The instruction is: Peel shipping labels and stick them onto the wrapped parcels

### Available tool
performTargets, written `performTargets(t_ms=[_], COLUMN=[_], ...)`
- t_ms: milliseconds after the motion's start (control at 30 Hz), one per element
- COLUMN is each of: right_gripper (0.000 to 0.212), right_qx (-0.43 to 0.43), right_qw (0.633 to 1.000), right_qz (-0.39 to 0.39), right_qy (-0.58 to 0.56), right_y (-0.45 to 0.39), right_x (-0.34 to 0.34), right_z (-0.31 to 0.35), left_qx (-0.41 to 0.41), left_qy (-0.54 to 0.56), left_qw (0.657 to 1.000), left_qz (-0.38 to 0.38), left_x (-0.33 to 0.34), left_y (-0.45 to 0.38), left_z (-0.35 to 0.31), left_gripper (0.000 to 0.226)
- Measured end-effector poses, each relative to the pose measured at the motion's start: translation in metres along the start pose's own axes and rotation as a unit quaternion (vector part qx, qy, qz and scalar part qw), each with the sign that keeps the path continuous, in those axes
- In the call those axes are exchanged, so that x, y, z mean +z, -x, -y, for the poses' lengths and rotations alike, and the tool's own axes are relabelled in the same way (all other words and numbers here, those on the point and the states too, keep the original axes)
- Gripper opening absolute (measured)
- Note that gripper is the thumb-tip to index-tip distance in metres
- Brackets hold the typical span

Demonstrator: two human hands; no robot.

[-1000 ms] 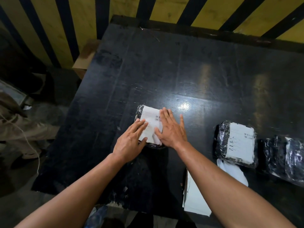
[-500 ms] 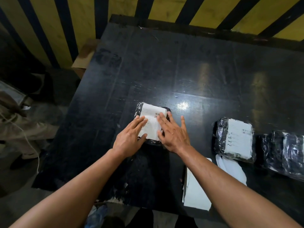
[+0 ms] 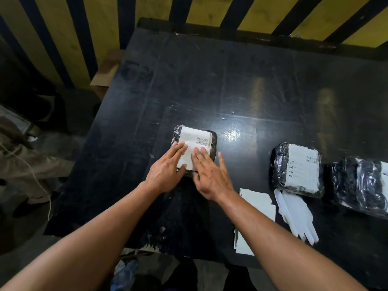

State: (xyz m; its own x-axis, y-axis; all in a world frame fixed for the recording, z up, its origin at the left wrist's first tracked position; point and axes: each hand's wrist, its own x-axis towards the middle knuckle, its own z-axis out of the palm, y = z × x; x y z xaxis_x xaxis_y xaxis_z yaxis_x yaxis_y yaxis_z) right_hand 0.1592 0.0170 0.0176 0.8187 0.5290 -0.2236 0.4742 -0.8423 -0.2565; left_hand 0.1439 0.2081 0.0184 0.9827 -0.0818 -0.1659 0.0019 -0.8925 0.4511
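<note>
I press my left hand (image 3: 165, 171) and right hand (image 3: 210, 175) flat, fingers straight, on the label (image 3: 195, 141) atop the parcel (image 3: 213, 143) mid-surface (image 3: 231, 91); I'd smooth outward from the centre, firming every edge.

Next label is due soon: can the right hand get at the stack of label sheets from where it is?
Probably yes. The right hand lies flat on the labelled parcel, holding nothing, and the stack of label sheets sits just beside its forearm on the table, with nothing lying across it.
</note>
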Motion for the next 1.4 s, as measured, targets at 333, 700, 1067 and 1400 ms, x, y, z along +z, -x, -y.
performTargets(t_ms=[333,700,1067,1400], right_gripper=[0.074,0.085,0.098,0.097], right_qx=[-0.012,-0.013,0.0,0.013], right_qw=[0.999,1.0,0.999,0.998], right_qz=[-0.049,-0.022,0.049,0.064], right_qy=[0.0,0.019,-0.006,-0.019], right_y=[0.022,0.061,0.034,0.03], right_x=[0.002,0.02,0.014,0.005], right_z=[0.008,-0.007,0.009,0.004], left_qx=[-0.003,0.01,0.087,0.09], left_qy=[0.001,-0.018,-0.164,-0.155], left_qw=[1.0,0.999,0.981,0.98], left_qz=[0.022,0.049,0.062,0.086], left_x=[-0.002,-0.004,0.031,0.004], left_y=[-0.002,0.0,0.058,0.056], left_z=[-0.001,0.001,0.005,0.012], left_gripper=[0.065,0.067,0.088,0.091])
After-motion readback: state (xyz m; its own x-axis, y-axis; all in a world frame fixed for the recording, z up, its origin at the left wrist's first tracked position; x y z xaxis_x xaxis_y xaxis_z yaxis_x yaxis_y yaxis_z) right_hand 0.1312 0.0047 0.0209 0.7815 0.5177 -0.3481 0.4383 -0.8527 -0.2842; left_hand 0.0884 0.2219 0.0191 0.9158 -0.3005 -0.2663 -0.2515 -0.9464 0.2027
